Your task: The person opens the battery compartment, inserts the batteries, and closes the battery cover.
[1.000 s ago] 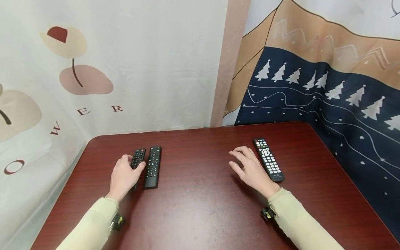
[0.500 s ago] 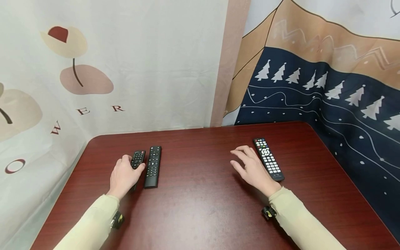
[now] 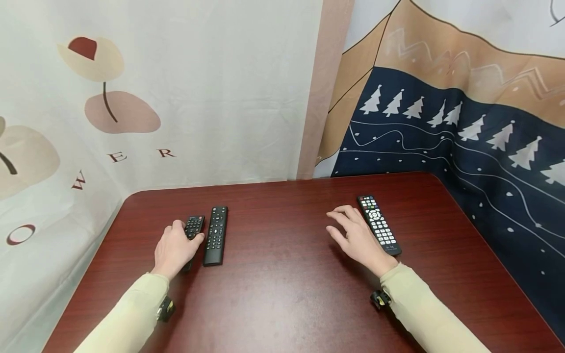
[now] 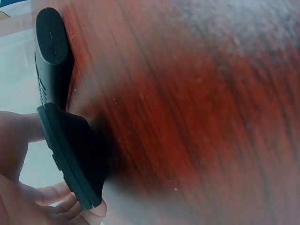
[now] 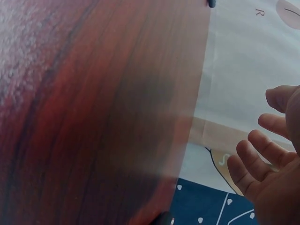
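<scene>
My left hand (image 3: 174,249) grips a small black remote control (image 3: 194,226) by its sides, thumb on the right edge and fingers on the left. In the left wrist view that remote (image 4: 70,152) shows its near end and underside, close over the wood. A longer black remote (image 3: 216,236) lies just right of it on the table. My right hand (image 3: 357,240) hovers over the right half, fingers loosely spread, holding nothing. Beside it lies a black remote with white buttons (image 3: 378,224), its left edge partly behind the hand.
The dark red wooden table (image 3: 273,274) has rounded far corners. A white curtain with printed shapes (image 3: 229,98) hangs behind it, and a navy cloth with white trees (image 3: 441,132) hangs along the right side. Each wrist carries a small black camera (image 3: 166,309).
The small remote in my left hand has shifted slightly toward me, its far end now lower in view. My right hand has drifted very slightly right.
</scene>
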A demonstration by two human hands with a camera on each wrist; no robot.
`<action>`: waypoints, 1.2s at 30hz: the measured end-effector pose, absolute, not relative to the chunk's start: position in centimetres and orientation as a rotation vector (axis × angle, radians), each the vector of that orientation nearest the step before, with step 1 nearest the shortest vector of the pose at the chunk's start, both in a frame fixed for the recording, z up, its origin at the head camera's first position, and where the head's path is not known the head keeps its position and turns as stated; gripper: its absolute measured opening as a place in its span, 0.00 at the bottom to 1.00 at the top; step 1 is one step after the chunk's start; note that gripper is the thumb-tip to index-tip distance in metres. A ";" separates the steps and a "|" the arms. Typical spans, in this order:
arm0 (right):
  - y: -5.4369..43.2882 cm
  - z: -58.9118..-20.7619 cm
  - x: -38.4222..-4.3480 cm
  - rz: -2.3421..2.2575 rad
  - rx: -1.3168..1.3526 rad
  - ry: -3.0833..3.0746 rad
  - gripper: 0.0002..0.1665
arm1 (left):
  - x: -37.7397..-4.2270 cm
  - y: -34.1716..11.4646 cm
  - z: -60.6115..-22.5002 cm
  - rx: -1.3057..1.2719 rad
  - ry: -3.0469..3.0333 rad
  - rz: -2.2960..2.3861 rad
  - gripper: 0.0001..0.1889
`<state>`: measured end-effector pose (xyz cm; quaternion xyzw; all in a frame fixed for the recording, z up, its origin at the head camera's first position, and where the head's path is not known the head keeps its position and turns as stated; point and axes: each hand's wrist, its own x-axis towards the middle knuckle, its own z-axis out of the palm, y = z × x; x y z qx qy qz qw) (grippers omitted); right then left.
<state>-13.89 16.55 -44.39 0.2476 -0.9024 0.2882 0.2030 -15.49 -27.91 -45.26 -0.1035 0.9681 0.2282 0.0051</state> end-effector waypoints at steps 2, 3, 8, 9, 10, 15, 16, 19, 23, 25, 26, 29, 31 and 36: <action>16.6 -44.4 -14.0 0.798 0.689 -2.526 0.19 | -15.5 -27.9 -45.3 -0.330 3.034 0.700 0.34; 16.6 -44.4 -14.0 0.800 0.687 -2.530 0.19 | -15.5 -27.9 -45.4 -0.330 3.037 0.691 0.34; 16.8 -44.2 -14.3 0.801 0.678 -2.538 0.20 | -15.6 -28.0 -45.4 -0.326 3.041 0.646 0.35; 16.9 -44.2 -14.3 0.801 0.679 -2.536 0.20 | -15.6 -28.0 -45.5 -0.324 3.040 0.636 0.35; 16.9 -44.2 -14.4 0.797 0.681 -2.535 0.20 | -15.6 -28.0 -45.5 -0.324 3.038 0.628 0.36; 17.2 -44.2 -14.7 0.779 0.700 -2.530 0.19 | -15.6 -27.9 -45.4 -0.318 3.029 0.596 0.37; 17.2 -44.2 -14.8 0.777 0.703 -2.533 0.19 | -15.6 -27.8 -45.3 -0.317 3.024 0.591 0.37; 17.5 -44.1 -14.9 0.776 0.702 -2.542 0.19 | -15.7 -27.7 -45.1 -0.315 3.001 0.576 0.39; 17.7 -43.8 -15.1 0.760 0.691 -2.561 0.20 | -15.8 -27.6 -44.6 -0.314 2.971 0.564 0.40; 17.8 -43.6 -15.3 0.749 0.684 -2.571 0.20 | -15.8 -27.6 -44.3 -0.306 2.965 0.564 0.40; 17.9 -43.5 -15.4 0.743 0.682 -2.577 0.20 | -15.8 -27.6 -44.2 -0.300 2.968 0.566 0.40; 18.2 -43.1 -15.6 0.729 0.682 -2.585 0.20 | -15.9 -27.5 -43.8 -0.269 2.994 0.580 0.40; 18.3 -42.9 -15.8 0.719 0.694 -2.576 0.20 | -16.0 -27.4 -43.6 -0.238 3.025 0.587 0.40; 18.6 -42.5 -16.4 0.692 0.700 -2.556 0.20 | -16.3 -26.8 -43.2 -0.128 3.131 0.587 0.40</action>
